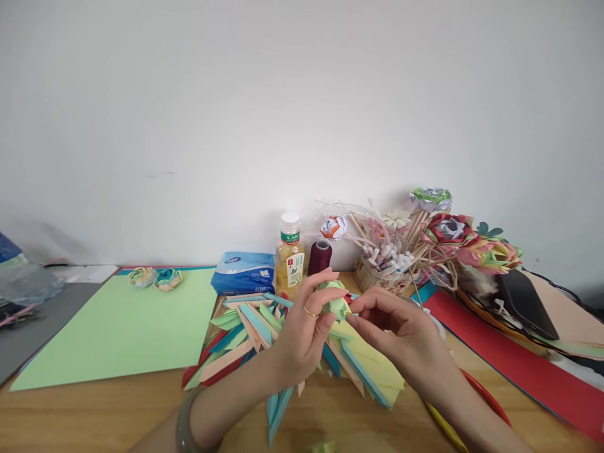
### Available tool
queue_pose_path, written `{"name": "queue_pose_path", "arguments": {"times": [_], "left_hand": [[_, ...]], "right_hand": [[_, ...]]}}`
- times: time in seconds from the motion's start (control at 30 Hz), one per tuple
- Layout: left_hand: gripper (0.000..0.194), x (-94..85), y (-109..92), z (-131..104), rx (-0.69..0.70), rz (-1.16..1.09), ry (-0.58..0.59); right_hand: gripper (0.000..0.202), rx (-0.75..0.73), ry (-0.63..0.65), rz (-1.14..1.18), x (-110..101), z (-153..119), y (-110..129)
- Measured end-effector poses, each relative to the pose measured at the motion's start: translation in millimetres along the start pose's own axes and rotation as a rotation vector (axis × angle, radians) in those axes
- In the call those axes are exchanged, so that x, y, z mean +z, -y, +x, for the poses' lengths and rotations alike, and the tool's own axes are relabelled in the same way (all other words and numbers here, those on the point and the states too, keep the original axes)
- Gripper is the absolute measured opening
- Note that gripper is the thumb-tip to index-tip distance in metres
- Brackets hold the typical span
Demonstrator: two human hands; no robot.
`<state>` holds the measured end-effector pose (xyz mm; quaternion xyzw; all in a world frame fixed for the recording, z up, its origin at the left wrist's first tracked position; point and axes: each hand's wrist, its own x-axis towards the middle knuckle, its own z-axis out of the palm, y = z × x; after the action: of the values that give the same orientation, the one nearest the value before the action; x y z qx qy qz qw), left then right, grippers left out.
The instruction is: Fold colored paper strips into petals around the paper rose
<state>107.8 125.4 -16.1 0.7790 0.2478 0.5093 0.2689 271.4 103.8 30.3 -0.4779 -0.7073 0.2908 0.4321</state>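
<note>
Near the middle of the view, my left hand (306,321) holds a small folded light green paper piece (336,307) between fingers and thumb. My right hand (394,324) pinches the right side of that same piece, where bits of red and yellow show. Both hands are raised above a pile of folded paper strips (255,324) in blue, peach, green and red. Yellow paper sheets (372,365) lie below my right hand. A ring is on a left finger and a bangle on the left wrist.
A green sheet (141,333) with two paper rosettes (168,279) lies left. Behind the pile stand a tissue pack (244,272), a bottle (290,251) and a thread spool (319,257). A basket (377,277) with paper flowers and red paper (509,365) are right.
</note>
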Motion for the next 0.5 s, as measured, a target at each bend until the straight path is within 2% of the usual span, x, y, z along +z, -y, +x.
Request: {"name": "queue_pose_path", "arguments": {"times": [0.2,0.5], "left_hand": [[0.037,1.6,2.9,-0.9,0.11,0.014,-0.003],[0.036,2.7,5.3,-1.4,0.134,0.005,-0.021]], "right_hand": [[0.014,-0.081,-0.013,-0.129,0.6,-1.0,4.8],[0.014,-0.077,0.007,-0.131,-1.1,-0.3,5.7]]}}
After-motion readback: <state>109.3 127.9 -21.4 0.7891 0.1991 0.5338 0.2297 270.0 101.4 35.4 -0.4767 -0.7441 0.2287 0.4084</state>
